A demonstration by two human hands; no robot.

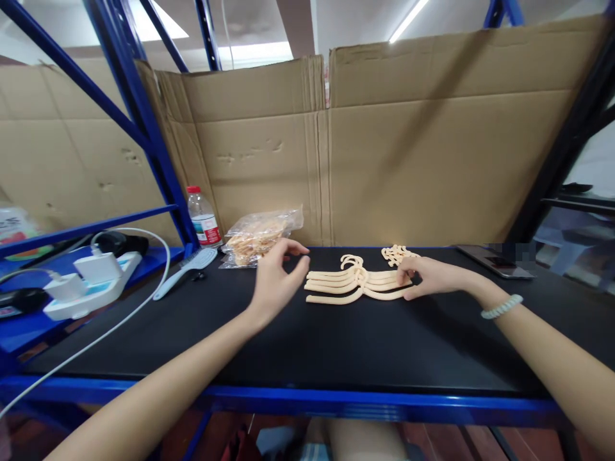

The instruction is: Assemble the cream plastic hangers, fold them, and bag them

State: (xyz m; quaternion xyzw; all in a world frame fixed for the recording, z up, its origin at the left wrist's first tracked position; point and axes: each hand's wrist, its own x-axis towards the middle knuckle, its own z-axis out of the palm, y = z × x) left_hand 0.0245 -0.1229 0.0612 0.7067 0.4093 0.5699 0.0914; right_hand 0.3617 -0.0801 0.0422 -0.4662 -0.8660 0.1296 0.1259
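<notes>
The tabletop (336, 352) looks matt, the cream strands (334, 299) smooth, the bag (269, 225) glossy plastic, the panel (456, 141) creased cardboard.

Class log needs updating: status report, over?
Left hand empty, beside cream strips. Right hand at their right ends, grip unclear. Plastic bag behind left hand.

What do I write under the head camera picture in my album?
Right hand at one end of the cream hangers, left hand open near the other, over a black tabletop.

Right hand (430, 275) touching beige hangers (359, 278) on black tabletop (355, 349); left hand (277, 276) nearby.
</notes>
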